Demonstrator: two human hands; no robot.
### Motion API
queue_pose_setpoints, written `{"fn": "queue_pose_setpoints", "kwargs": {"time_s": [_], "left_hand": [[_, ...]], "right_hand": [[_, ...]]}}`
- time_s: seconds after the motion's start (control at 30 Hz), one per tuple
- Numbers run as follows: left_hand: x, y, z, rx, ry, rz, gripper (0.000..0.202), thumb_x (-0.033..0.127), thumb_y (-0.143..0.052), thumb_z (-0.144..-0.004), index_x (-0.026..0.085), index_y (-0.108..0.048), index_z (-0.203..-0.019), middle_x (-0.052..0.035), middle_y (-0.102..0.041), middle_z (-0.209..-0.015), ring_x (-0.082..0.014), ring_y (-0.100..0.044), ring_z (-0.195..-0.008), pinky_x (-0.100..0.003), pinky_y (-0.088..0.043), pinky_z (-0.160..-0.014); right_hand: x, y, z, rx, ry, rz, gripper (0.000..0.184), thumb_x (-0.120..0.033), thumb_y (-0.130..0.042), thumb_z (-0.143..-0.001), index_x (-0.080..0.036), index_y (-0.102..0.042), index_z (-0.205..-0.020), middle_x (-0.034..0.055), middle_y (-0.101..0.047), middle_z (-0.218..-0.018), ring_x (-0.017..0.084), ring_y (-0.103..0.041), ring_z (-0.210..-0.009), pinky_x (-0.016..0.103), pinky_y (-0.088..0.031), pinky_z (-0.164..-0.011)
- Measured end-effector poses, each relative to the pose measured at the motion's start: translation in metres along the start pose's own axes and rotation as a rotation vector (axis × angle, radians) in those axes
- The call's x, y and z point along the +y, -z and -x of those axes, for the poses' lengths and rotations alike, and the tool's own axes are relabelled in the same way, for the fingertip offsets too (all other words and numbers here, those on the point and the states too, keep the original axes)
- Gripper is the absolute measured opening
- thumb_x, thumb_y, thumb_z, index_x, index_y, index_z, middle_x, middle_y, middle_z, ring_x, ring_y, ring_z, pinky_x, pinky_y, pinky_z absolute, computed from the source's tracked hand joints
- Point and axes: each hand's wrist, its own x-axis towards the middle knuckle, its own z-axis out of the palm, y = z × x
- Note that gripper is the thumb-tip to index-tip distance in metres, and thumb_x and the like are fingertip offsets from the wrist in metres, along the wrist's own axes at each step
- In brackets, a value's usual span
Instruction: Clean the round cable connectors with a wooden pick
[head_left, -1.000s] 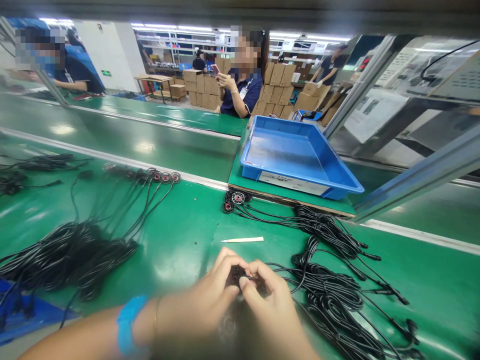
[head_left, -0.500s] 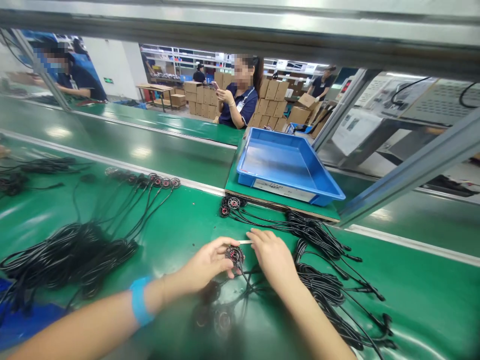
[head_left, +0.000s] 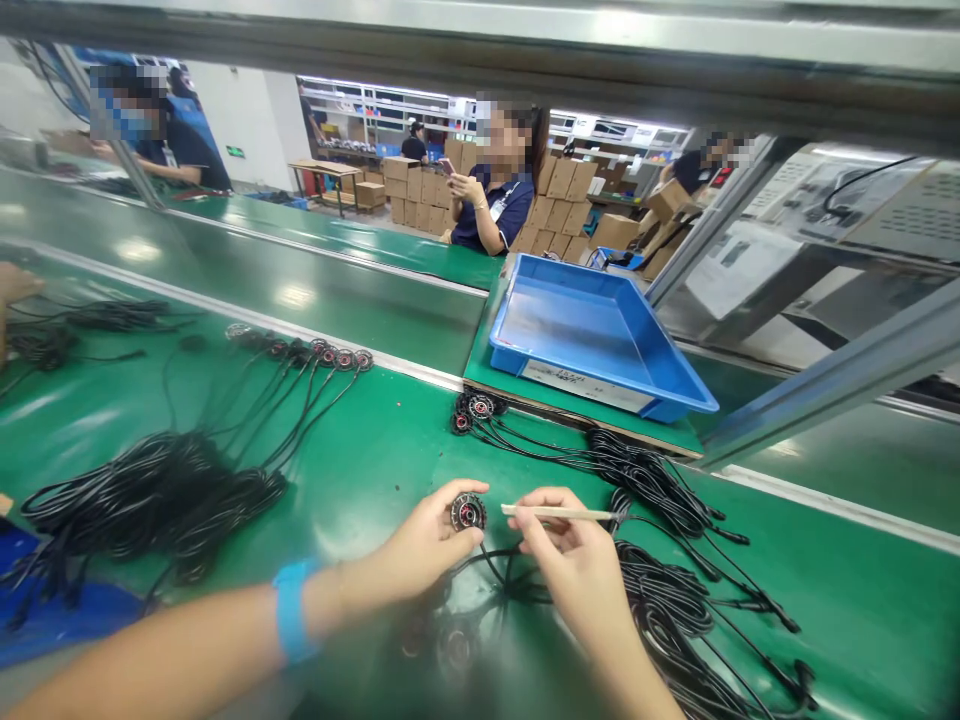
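My left hand (head_left: pixel 424 545) pinches a small round black part with a red centre (head_left: pixel 467 513), its black cable trailing down toward me. My right hand (head_left: pixel 574 560) holds a thin pale stick (head_left: pixel 559 513) level, its tip pointing left toward the round part. Both hands hover just above the green belt (head_left: pixel 360 470). More round parts (head_left: pixel 474 408) lie a little farther off, near the blue tray.
A bundle of black cables (head_left: pixel 675 560) lies to the right, another heap (head_left: pixel 150 495) to the left with a row of round parts (head_left: pixel 330 355). A blue tray (head_left: pixel 600 340) sits on a raised board. Other people stand beyond the far belt. A metal frame post (head_left: pixel 825 370) slants at right.
My right hand has picked the pale stick up off the belt and now holds it beside the round part. My left hand keeps the part and has lifted it slightly.
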Motion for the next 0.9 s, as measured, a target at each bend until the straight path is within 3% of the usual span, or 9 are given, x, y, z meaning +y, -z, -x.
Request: {"fn": "queue_pose_setpoints", "kwargs": {"time_s": [0.1, 0.17, 0.27, 0.43, 0.77, 0.9], "left_hand": [[0.003, -0.001, 0.004, -0.016, -0.012, -0.088, 0.038, 0.026, -0.055, -0.092, 0.02, -0.044, -0.128, -0.0022, -0.057, -0.094, -0.0159, -0.053, -0.081, -0.03, -0.044, -0.075], [0.007, -0.001, 0.007, -0.033, -0.022, -0.151, 0.035, 0.026, -0.052, -0.093, 0.02, -0.043, -0.127, -0.0053, -0.057, -0.105, -0.0193, -0.054, -0.095, -0.035, -0.043, -0.087], [0.012, -0.001, 0.009, -0.061, -0.03, -0.241, 0.033, 0.025, -0.05, -0.094, 0.02, -0.042, -0.126, -0.0075, -0.056, -0.113, -0.022, -0.052, -0.105, -0.038, -0.041, -0.094], [0.014, -0.001, 0.009, -0.107, -0.058, -0.281, 0.027, 0.025, -0.047, -0.095, 0.018, -0.043, -0.12, -0.0073, -0.056, -0.109, -0.0217, -0.053, -0.101, -0.037, -0.044, -0.091], [0.015, 0.0, 0.01, -0.178, -0.079, -0.434, 0.02, 0.017, -0.048, -0.09, 0.017, -0.048, -0.11, -0.0066, -0.056, -0.104, -0.0211, -0.053, -0.097, -0.037, -0.045, -0.091], [0.013, 0.0, 0.009, -0.155, -0.089, -0.351, 0.021, 0.021, -0.048, -0.093, 0.017, -0.045, -0.114, -0.0081, -0.056, -0.111, -0.0222, -0.053, -0.106, -0.038, -0.043, -0.096]], "right_hand": [[-0.008, -0.013, 0.007, -0.011, -0.01, -0.228, 0.018, -0.035, -0.054, -0.094, -0.02, -0.064, -0.095, 0.005, -0.067, -0.091, 0.016, -0.068, -0.079, 0.025, -0.057, -0.066], [-0.011, -0.02, 0.009, 0.004, 0.062, -0.208, 0.014, -0.031, -0.056, -0.094, -0.021, -0.066, -0.095, 0.0049, -0.067, -0.092, 0.016, -0.066, -0.081, 0.026, -0.057, -0.067], [-0.013, -0.026, 0.01, 0.046, 0.183, -0.134, 0.012, -0.024, -0.056, -0.093, -0.022, -0.067, -0.095, 0.0051, -0.067, -0.093, 0.017, -0.066, -0.085, 0.027, -0.056, -0.07], [-0.013, -0.029, 0.011, 0.069, 0.251, -0.048, 0.012, -0.019, -0.055, -0.093, -0.021, -0.067, -0.093, 0.0048, -0.069, -0.09, 0.017, -0.066, -0.085, 0.028, -0.055, -0.073], [-0.012, -0.021, -0.009, -0.162, 0.392, -0.053, 0.018, -0.018, -0.051, -0.093, -0.022, -0.068, -0.091, 0.0037, -0.071, -0.088, 0.016, -0.067, -0.081, 0.028, -0.056, -0.073], [-0.012, -0.021, -0.006, -0.082, 0.359, -0.048, 0.015, -0.018, -0.051, -0.094, -0.021, -0.066, -0.093, 0.0044, -0.07, -0.091, 0.016, -0.067, -0.085, 0.029, -0.055, -0.077]]}}
